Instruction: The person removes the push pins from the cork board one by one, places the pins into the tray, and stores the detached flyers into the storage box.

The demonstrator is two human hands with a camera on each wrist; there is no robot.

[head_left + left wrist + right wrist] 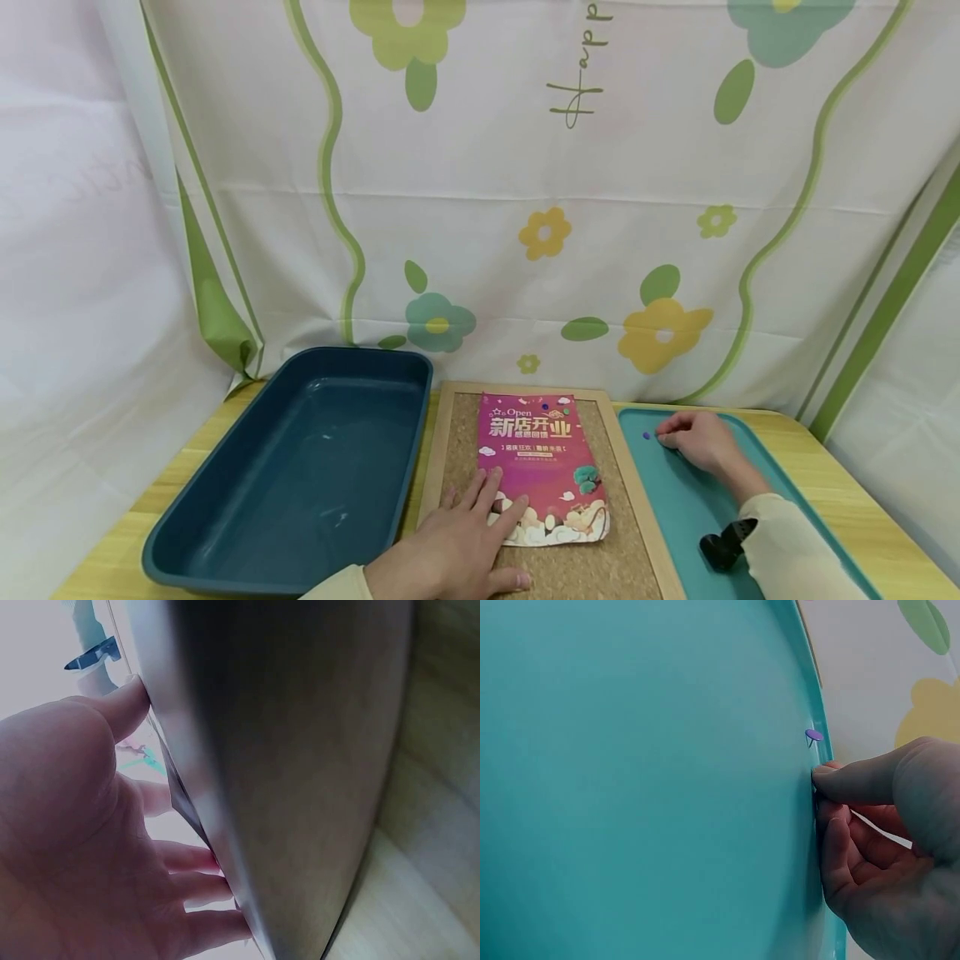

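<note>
The left hand (457, 542) is laid with fingers spread wide across the lower left of a purple poster (536, 462) on a framed corkboard (622, 567), while the right hand (701, 437) is held low at a teal tray (667, 500) on the wooden table (862, 496), thumb and fingertips drawn narrowly together; whether anything is held between them cannot be told. A purple tack (814, 736) is seen on the tray, just beside those fingertips. The step in hand is judged to be the picking of a tack, best pinched by its flat head, clear of the point, with the poster pressed lightly so that it is not shifted. In the right-wrist view the tack's tilted head and thin shank are revealed, reduced to a dot from the head camera; by that camera alone, the poster's full print and a dark blue basin (300, 483) are shown.
</note>
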